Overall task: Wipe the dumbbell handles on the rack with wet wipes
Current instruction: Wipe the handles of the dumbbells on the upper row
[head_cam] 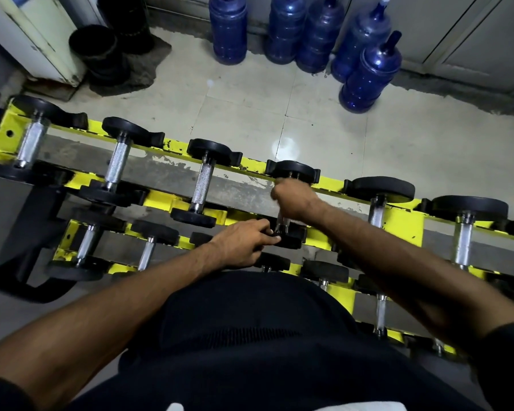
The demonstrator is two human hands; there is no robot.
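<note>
The black-headed, chrome-handled dumbbell [283, 223] lies on the top tier of the yellow steel rack [398, 221], its long axis crossing the rails and pointing away from the person. The blurred right hand [294, 200] curls round the handle's far part. The left hand [244, 244] pinches the near head.

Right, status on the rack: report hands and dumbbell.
Right hand gripped round handle of fourth top-row dumbbell from left. Left hand holding its near head. Wipe not visible. Nothing in the way.

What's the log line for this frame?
left hand: holds dumbbell near end | right hand: grips its handle | wipe: not visible
</note>
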